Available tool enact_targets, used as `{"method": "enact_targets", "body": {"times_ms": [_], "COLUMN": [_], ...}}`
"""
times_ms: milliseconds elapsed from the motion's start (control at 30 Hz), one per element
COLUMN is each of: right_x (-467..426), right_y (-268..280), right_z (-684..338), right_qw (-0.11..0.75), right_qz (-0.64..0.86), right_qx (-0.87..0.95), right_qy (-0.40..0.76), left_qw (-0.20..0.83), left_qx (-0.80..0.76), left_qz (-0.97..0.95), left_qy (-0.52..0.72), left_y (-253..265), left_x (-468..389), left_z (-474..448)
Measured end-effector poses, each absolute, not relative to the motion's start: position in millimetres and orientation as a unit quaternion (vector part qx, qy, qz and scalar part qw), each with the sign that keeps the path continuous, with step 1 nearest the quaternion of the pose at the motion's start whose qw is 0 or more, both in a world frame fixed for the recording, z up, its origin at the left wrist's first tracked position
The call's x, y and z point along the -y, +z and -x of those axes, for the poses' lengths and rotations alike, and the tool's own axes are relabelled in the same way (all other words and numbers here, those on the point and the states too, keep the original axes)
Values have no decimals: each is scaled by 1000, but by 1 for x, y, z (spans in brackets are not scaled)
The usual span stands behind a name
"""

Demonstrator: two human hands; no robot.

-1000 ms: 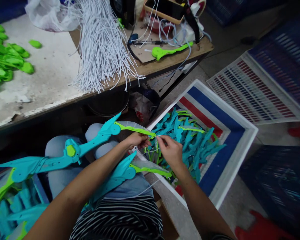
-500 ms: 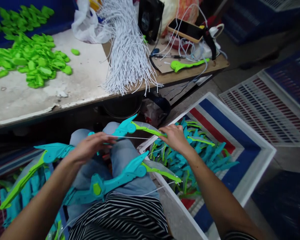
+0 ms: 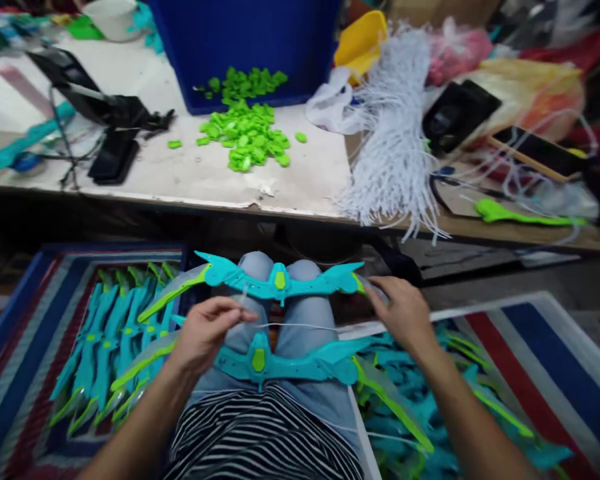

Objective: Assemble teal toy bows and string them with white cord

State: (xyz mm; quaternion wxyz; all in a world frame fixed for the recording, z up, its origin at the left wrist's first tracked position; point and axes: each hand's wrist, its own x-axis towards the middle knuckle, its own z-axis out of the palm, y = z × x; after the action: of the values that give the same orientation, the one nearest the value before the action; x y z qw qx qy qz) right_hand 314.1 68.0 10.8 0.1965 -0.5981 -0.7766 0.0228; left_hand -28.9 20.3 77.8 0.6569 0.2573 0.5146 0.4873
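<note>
Across my knees lies a teal and lime-green toy bow [image 3: 305,287], its green-edged limb reaching out to the left. My right hand [image 3: 400,310] is closed around the limb at its right end. Between the thumb and fingers of my left hand [image 3: 207,333] is the end of a white string [image 3: 300,325], which stretches to the right below the bow. Nearer my body, a second toy bow [image 3: 305,368] rests on my lap, partly behind my left hand and wrist.
Toy bows [image 3: 107,333] lie in rows in a striped-lined crate on the left. More are heaped in a white-rimmed crate [image 3: 545,307] on the right. On the worktable [image 3: 305,180] are green plastic pieces [image 3: 253,137], a bundle of white strings [image 3: 395,133] and a blue bin [image 3: 250,40].
The view has swung left, bringing the blue bin and left crate further in. My left hand has turned, and the string's end now shows at its fingertips. My right hand stays on the bow's limb.
</note>
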Motion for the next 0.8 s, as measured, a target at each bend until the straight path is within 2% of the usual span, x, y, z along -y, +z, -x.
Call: {"method": "enact_targets", "body": {"times_ms": [33, 100, 167, 300, 400, 600, 800], "right_x": [-74, -83, -89, -105, -124, -143, -145], "right_y": [11, 6, -4, -22, -22, -11, -10], "right_z": [-282, -212, -151, -98, -113, -147, -144], "right_qw": [241, 262, 234, 186, 189, 191, 189], "right_qz": [542, 427, 362, 369, 344, 328, 341], "right_qx": [804, 861, 897, 902, 902, 876, 854], "right_qy": [40, 82, 97, 124, 181, 296, 345], "left_qw": [671, 706, 739, 743, 676, 437, 389], "left_qx": [-505, -471, -436, -420, -473, -607, -651], "left_qz": [-258, -256, -248, -221, -225, -212, -329], "left_qy": [478, 462, 451, 472, 518, 629, 562], "left_y": [74, 72, 73, 79, 78, 72, 80], "left_x": [-15, -8, -4, -2, -5, -23, -50], "left_z": [22, 12, 6, 12, 35, 101, 126]}}
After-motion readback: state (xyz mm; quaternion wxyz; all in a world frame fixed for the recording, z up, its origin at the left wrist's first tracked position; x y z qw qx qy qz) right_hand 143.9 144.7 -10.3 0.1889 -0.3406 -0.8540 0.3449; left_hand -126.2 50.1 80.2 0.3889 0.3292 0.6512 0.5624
